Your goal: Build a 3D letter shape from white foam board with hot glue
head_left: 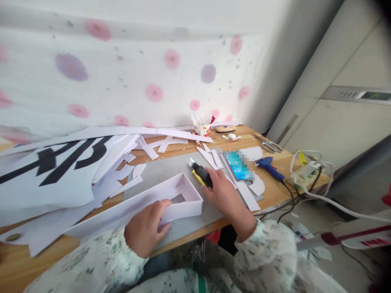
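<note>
My left hand [146, 228] is curled over the near wall of a white foam-board frame [183, 195] that lies on a grey cutting mat [165, 171]. My right hand [222, 193] is closed around a black and yellow utility knife [200, 174], its tip pointing away just past the frame's right corner. Both sleeves are pale with a green floral print.
White offcuts and strips [122, 171] litter the wooden table [275, 191], with a big sheet bearing black lettering [61, 158] at left. A phone [240, 166], blue glue gun [270, 167], scissors [269, 144], paper cup [203, 129] and cables [305, 171] lie to the right.
</note>
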A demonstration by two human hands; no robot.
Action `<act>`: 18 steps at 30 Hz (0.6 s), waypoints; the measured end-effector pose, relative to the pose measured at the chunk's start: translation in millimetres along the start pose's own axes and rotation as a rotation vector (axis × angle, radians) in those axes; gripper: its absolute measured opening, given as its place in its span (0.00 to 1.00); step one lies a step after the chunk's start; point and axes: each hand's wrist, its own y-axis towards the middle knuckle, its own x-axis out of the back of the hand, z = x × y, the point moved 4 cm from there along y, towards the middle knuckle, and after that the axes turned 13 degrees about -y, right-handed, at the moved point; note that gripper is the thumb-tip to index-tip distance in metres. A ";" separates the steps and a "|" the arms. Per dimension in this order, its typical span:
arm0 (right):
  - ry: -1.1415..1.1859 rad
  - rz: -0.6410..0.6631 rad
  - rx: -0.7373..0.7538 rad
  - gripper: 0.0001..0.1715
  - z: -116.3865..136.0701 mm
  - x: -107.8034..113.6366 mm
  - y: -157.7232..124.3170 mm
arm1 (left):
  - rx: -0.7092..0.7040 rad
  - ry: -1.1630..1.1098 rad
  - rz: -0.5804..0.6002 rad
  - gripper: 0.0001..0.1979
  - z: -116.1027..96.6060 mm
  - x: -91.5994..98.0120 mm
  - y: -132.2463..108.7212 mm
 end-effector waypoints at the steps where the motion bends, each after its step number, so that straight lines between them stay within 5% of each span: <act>1: -0.073 0.058 -0.025 0.31 2.0 -3.1 4.1 | -0.008 0.012 -0.013 0.20 0.0 -0.7 -1.0; 4: -0.135 0.128 -0.049 0.24 0.9 -11.3 20.8 | -0.043 0.043 -0.048 0.20 0.7 -2.0 -1.9; 10: -0.014 0.054 -0.198 0.16 -16.8 -10.7 48.7 | -0.145 0.104 -0.041 0.20 -7.0 1.4 5.3; 18: 0.514 0.151 0.013 0.25 14.5 -16.3 14.6 | -0.048 0.095 0.206 0.23 -17.4 1.9 21.4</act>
